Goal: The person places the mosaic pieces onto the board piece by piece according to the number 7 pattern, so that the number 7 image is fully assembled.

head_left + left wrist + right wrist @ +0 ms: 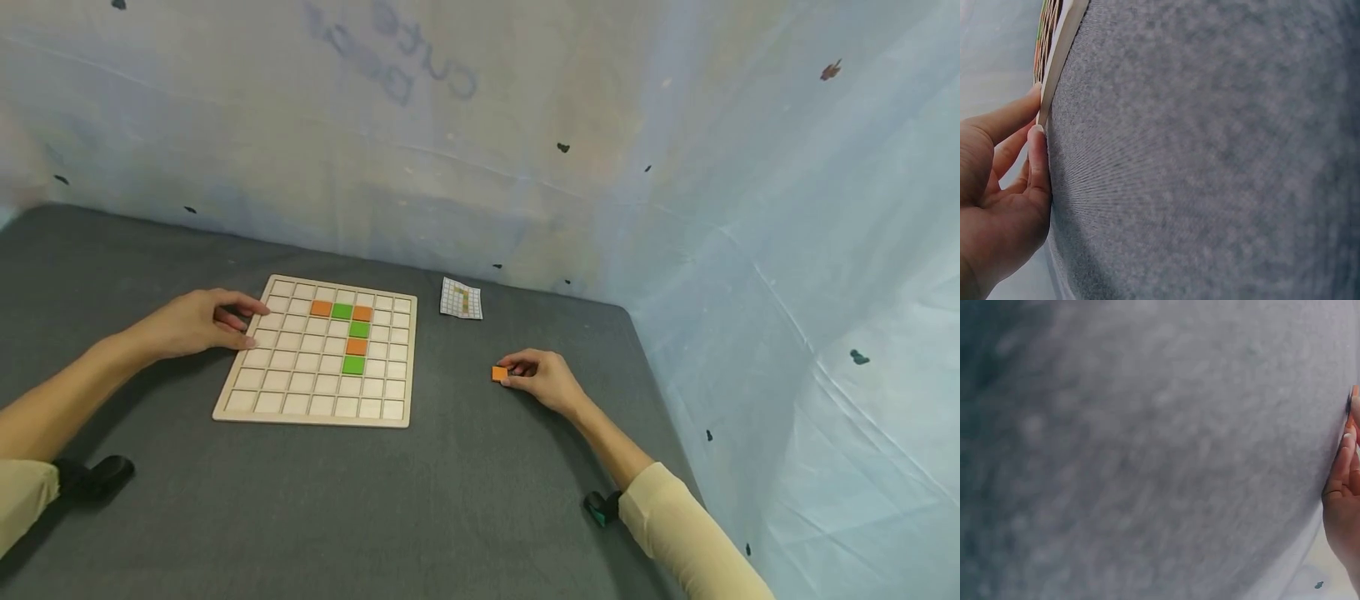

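Observation:
In the head view a wooden grid board [296,383] lies on the dark table, with orange and green square tiles in several of its cells, such as a green tile [353,365]. My left hand [191,323] rests its thumb and fingertips on the board's left edge, as the left wrist view also shows. To the right of the board, my right hand [546,379] pinches an orange square tile [499,374] between thumb and fingers, at or just above the table. Only part of that hand and the tile shows at the right border of the right wrist view.
A small paper card [461,298] printed with a coloured grid pattern lies beyond the board's right side. Pale sheeting [510,217] hangs behind the table and along its right side. The grey table cloth [420,508] stretches in front of the board.

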`<control>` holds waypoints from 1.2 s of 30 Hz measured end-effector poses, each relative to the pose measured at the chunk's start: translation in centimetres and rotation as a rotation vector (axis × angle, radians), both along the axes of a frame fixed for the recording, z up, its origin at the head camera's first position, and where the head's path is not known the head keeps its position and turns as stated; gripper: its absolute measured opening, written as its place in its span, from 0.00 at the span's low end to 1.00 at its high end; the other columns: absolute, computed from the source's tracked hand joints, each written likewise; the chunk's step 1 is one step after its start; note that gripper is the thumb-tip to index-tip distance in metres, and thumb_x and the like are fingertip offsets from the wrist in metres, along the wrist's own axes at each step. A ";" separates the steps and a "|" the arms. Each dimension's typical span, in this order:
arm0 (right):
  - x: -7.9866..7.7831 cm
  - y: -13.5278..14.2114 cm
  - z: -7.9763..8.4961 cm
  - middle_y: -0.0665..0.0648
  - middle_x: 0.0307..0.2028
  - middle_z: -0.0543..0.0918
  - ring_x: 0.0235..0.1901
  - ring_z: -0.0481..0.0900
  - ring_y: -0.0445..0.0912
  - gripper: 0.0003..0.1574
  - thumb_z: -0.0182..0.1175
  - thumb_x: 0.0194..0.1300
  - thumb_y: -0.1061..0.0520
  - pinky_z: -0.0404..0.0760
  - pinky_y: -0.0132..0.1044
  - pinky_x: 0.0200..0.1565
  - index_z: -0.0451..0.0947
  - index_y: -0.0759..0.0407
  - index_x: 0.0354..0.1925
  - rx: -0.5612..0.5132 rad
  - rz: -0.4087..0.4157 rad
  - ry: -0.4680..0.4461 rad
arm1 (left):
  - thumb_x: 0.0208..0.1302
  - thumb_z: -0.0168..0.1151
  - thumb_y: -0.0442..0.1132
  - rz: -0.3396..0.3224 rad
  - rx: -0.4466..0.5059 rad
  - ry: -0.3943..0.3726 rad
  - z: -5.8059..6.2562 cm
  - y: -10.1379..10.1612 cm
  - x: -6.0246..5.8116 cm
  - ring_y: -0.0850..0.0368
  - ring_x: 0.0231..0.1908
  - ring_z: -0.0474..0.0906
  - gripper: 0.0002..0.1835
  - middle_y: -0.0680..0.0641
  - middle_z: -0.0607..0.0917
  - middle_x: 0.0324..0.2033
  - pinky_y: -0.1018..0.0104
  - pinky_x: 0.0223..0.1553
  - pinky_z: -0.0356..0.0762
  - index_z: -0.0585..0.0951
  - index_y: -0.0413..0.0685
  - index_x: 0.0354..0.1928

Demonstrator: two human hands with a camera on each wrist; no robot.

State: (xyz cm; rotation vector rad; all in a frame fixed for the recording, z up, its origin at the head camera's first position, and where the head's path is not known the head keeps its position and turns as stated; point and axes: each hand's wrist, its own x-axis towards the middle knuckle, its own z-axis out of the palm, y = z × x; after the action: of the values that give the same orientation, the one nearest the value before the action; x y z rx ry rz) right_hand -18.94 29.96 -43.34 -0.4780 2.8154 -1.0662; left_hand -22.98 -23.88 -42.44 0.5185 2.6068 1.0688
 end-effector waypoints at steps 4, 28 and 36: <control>-0.1 -0.2 0.2 0.49 0.39 0.84 0.36 0.80 0.42 0.15 0.71 0.61 0.54 0.80 0.36 0.38 0.86 0.50 0.48 0.004 0.003 -0.026 | 0.62 0.71 0.48 0.004 -0.002 -0.007 -0.1 -0.1 0.2 0.39 0.54 0.75 0.35 0.34 0.74 0.58 0.58 0.43 0.77 0.73 0.38 0.66; 0.6 -6.5 2.1 0.55 0.44 0.84 0.40 0.81 0.47 0.15 0.70 0.61 0.61 0.82 0.36 0.38 0.86 0.59 0.48 -0.162 0.062 0.048 | 0.62 0.71 0.48 0.007 0.032 0.008 -0.3 0.4 0.2 0.39 0.54 0.74 0.35 0.34 0.73 0.59 0.53 0.46 0.77 0.73 0.39 0.66; 0.3 -9.0 1.1 0.50 0.43 0.83 0.40 0.81 0.42 0.15 0.70 0.62 0.59 0.82 0.35 0.38 0.86 0.54 0.49 -0.192 0.099 0.058 | 0.61 0.72 0.48 0.012 0.034 0.003 -0.1 0.1 0.4 0.39 0.54 0.75 0.35 0.34 0.73 0.58 0.57 0.44 0.77 0.73 0.38 0.66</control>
State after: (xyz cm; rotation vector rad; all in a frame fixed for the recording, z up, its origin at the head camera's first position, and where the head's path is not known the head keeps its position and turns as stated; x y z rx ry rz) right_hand -18.62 20.94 -42.21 -0.6686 2.7168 -1.3288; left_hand -22.63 -23.73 -42.50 0.5131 2.6022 1.1186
